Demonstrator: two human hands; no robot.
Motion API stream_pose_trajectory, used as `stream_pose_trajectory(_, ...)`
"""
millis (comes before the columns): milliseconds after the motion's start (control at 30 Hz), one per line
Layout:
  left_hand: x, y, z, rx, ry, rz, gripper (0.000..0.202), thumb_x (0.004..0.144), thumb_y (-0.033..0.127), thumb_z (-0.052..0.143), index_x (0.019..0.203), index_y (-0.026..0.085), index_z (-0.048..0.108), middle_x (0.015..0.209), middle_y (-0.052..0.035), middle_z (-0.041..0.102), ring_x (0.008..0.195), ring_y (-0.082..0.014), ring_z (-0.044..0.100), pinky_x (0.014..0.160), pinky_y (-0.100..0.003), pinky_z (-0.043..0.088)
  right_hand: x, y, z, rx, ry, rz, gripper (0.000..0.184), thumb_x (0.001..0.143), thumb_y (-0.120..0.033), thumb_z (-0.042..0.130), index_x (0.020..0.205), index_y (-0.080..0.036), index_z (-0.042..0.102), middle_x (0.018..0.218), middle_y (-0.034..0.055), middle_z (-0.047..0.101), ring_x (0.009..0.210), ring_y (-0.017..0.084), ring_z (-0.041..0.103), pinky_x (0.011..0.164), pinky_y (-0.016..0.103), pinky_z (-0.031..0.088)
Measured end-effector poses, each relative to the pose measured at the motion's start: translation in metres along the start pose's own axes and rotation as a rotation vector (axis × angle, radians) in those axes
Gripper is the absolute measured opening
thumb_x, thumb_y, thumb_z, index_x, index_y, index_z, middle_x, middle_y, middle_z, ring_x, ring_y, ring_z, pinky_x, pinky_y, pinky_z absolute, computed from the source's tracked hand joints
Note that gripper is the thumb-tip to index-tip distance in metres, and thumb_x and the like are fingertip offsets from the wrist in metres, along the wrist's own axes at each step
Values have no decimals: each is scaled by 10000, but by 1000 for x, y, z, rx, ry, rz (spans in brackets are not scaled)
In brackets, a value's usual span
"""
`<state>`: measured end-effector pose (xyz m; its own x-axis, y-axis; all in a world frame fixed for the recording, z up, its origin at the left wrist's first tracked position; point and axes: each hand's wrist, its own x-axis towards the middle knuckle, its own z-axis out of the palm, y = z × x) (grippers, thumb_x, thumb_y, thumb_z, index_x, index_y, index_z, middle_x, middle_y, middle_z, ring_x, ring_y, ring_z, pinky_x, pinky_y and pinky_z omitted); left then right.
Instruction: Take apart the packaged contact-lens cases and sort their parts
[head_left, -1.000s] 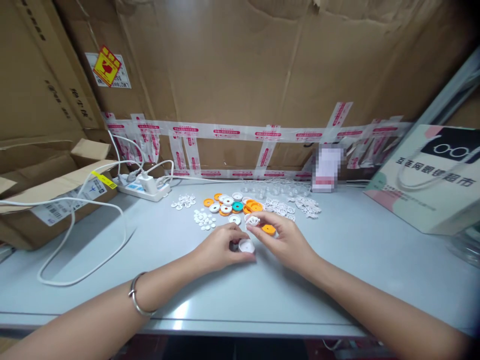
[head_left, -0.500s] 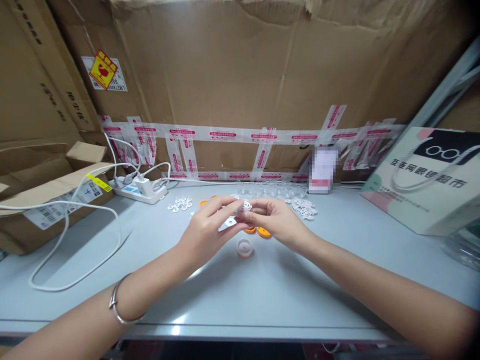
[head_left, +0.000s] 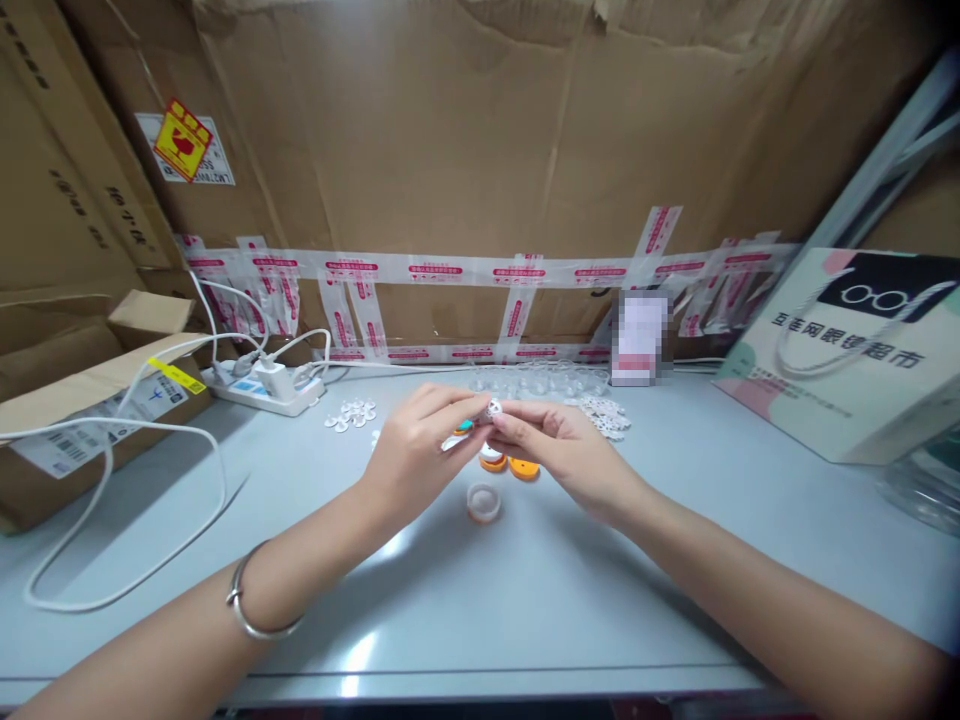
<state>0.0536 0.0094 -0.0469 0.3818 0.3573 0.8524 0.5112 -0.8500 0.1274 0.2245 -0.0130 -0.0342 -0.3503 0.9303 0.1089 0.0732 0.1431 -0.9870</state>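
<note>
My left hand (head_left: 420, 450) and my right hand (head_left: 564, 452) are raised a little above the grey table (head_left: 675, 540), fingertips meeting. Between them they pinch a small white plastic piece (head_left: 493, 409). Just below on the table stands a small round clear-and-white cap (head_left: 484, 502). Behind the hands lie orange discs (head_left: 523, 467) and a teal disc (head_left: 466, 426), partly hidden. A silver bangle (head_left: 251, 610) circles my left wrist.
Small white parts (head_left: 350, 413) and lacy white pieces (head_left: 606, 414) lie at the back, with clear parts (head_left: 540, 380) along the wall. A power strip (head_left: 259, 385) with white cables (head_left: 112, 570) sits left, by a cardboard box (head_left: 82, 420). A printed paper bag (head_left: 847, 360) stands right.
My left hand let go of the round cap, which stays on the table, and rose to meet my right hand at the small white piece. The view shifted slightly.
</note>
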Motion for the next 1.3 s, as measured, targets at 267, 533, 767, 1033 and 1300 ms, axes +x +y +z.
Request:
stream_pose_trajectory(267,-13,3,4,138,-83,104,146,845,144,502,963,160,587,877,-41,658,767,-132,571,690,-265,467,0,14,3,52,69,25,295,764,-407,576,953,-215,696,796,29,680,763,156,630,763,328,497)
stream_pose_trajectory(533,-22,1,3,209,-199,191,188,841,95,467,1001,133,558,902,-67,636,791,-158,553,708,-293,480,1,21,-1,-78,88,-30,254,739,-394,607,880,-215,719,786,37,699,756,180,651,707,322,518)
stream_pose_trajectory(767,-25,4,5,147,-180,222,188,859,163,453,1016,123,548,868,-85,630,783,-168,563,697,-311,491,0,30,5,25,154,-56,205,699,-357,644,828,-220,725,762,25,708,761,185,663,763,358,534)
stream_pose_trajectory(1033,-26,5,5,94,-138,182,232,843,116,477,1065,146,538,900,-68,647,802,-149,577,724,-287,488,2,34,7,202,182,121,181,634,-328,685,722,-171,704,645,14,687,595,143,654,658,309,552)
stream_pose_trajectory(1300,-27,-2,12,-23,-97,148,232,824,120,530,1049,159,571,888,-56,664,788,-134,593,695,-270,481,5,32,5,289,70,259,136,659,-207,636,784,-156,620,628,-5,667,569,105,640,620,245,521)
